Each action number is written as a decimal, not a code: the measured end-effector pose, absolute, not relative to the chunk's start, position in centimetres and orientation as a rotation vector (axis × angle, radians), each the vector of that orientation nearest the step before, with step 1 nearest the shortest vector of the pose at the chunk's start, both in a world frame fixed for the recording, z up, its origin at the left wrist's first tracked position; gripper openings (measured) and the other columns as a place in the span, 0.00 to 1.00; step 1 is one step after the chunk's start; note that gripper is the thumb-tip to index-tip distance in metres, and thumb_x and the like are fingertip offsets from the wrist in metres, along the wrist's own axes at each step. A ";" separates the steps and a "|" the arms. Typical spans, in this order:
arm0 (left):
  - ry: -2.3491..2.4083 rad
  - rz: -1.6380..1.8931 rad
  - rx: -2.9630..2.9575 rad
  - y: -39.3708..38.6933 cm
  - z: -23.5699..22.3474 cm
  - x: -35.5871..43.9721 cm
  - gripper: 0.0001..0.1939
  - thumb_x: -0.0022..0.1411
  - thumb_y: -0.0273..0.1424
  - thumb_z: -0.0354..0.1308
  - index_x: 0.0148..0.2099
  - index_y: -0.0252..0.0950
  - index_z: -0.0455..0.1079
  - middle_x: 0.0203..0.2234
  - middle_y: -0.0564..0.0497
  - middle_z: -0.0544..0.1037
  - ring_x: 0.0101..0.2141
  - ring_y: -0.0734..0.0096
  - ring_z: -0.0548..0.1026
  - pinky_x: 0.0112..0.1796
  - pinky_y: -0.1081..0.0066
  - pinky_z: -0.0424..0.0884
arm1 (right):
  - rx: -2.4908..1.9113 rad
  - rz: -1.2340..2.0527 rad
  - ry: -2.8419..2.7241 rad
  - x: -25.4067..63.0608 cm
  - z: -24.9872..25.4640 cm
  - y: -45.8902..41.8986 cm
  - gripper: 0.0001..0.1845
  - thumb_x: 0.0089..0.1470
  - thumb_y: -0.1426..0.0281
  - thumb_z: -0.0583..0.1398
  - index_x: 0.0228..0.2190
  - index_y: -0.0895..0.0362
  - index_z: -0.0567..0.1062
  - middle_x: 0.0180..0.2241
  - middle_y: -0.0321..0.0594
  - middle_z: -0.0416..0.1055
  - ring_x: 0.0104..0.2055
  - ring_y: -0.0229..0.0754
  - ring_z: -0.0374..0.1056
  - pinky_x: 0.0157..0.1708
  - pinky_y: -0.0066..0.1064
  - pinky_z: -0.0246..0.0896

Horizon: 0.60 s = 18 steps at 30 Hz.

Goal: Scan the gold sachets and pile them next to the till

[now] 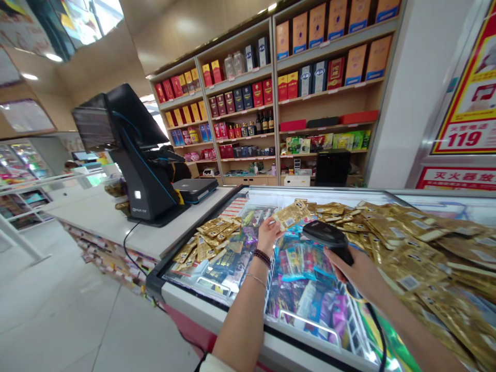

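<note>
My left hand pinches a gold foil packet with a barcode label, holding it up over a glass-topped chest freezer. My right hand is shut around the grip of a black handheld barcode scanner, whose head is angled towards the packet and a short distance from it. A black cable runs down from the scanner. Heaps of similar gold packets cover the freezer's right side, with a smaller heap at its left. Colourful snack packets fill the middle.
A white counter to the left carries a black point-of-sale terminal and a flat dark device. Wooden shelves of boxed liquor and bottles stand behind the freezer. A red-and-yellow poster hangs on the right.
</note>
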State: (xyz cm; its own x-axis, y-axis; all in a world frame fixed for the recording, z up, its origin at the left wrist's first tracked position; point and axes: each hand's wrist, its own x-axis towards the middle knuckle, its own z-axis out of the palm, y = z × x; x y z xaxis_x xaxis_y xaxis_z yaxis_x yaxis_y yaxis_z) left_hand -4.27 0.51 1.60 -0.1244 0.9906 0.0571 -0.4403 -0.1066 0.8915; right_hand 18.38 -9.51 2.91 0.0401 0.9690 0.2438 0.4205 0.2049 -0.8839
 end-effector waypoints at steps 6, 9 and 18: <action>0.898 1.518 0.850 0.7 1.4 -4.4 0.19 0.50 0.33 0.74 0.41 0.36 0.72 0.30 0.49 0.81 0.36 0.62 0.83 0.47 0.59 0.79 | -1.361 0.744 -1.538 18.3 3.0 -9.6 0.24 0.50 0.44 0.62 0.19 0.50 0.70 0.10 0.33 0.65 0.14 0.41 0.60 0.21 0.35 0.58; 0.886 1.518 0.857 0.7 1.4 -4.4 0.19 0.50 0.32 0.74 0.41 0.36 0.72 0.30 0.49 0.81 0.35 0.63 0.82 0.47 0.58 0.79 | -1.367 0.736 -1.555 18.2 3.3 -9.8 0.25 0.51 0.44 0.62 0.19 0.50 0.69 0.10 0.33 0.65 0.14 0.41 0.60 0.22 0.34 0.58; 0.949 1.581 0.833 0.3 1.5 -4.9 0.19 0.49 0.36 0.75 0.40 0.36 0.72 0.30 0.48 0.82 0.37 0.58 0.83 0.47 0.56 0.79 | -1.208 0.898 -1.360 17.2 4.6 -8.9 0.27 0.48 0.45 0.66 0.16 0.51 0.68 0.10 0.34 0.63 0.13 0.37 0.58 0.18 0.31 0.56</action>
State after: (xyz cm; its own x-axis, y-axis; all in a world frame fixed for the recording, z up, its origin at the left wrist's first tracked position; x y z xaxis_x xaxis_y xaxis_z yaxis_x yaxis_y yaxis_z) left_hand -4.92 0.27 1.48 -0.1937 0.9802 0.0405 -0.4253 -0.1211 0.8969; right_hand 17.20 -8.94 4.58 0.0697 0.9727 0.2212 0.1785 0.2060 -0.9621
